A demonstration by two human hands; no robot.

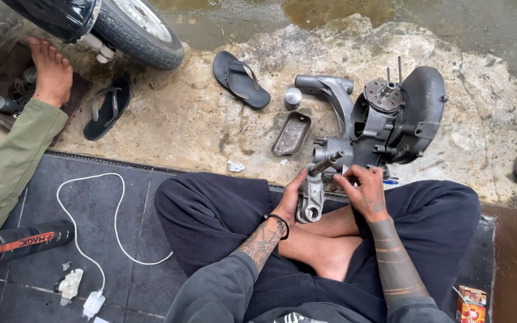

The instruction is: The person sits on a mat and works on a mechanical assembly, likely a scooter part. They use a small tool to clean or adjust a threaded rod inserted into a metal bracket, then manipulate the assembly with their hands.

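hands meet over the lap of a cross-legged person in dark trousers: the left hand is wrapped around a grey metal crank part, gripping its lower body, while the right hand pinches the same part from the 3 o'clock side, fingertips closed on it near the base of its threaded shaft. the shaft sticks up toward 1 o'clock, its tip just in front of the scooter engine block, which sits on the rough concrete at 12 o'clock from the hands. a small oval metal cover lies on the concrete at 11 o'clock from the hands, with a small silver cylinder beyond it. one black flip-flop lies farther out at 11 o'clock, and a second flip-flop sits well off at 10 o'clock, near a scooter tyre. at 9 o'clock, another person's leg in olive trousers ends in a bare foot. a white charger cable loops across the dark tiles at 8 o'clock, beside a black and orange can.
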